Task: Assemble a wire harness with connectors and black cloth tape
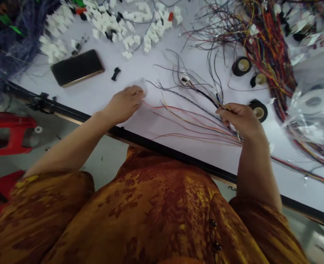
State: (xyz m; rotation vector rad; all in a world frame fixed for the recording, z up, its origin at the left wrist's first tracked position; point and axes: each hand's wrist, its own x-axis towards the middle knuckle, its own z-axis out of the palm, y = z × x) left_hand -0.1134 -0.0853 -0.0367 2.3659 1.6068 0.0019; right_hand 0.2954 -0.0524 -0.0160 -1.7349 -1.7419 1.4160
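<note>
My right hand (240, 119) is closed around a bundle of thin coloured wires (195, 126) that fan out leftward over the white table (140, 77). My left hand (125, 102) rests on the table at the free ends of those wires, fingers curled and pinched at the tips of a red and a pale wire. What lies between its fingertips is too small to make out. More loose dark wires (186, 79) curl above the bundle.
A black phone (77, 67) lies at the left. Several white connector housings (129, 24) are heaped at the back. Three black tape rolls (242, 66) sit right, beside a thick tangle of wire harness (269, 51) and plastic bags (313, 110). Red stools (10, 134) stand below the table edge.
</note>
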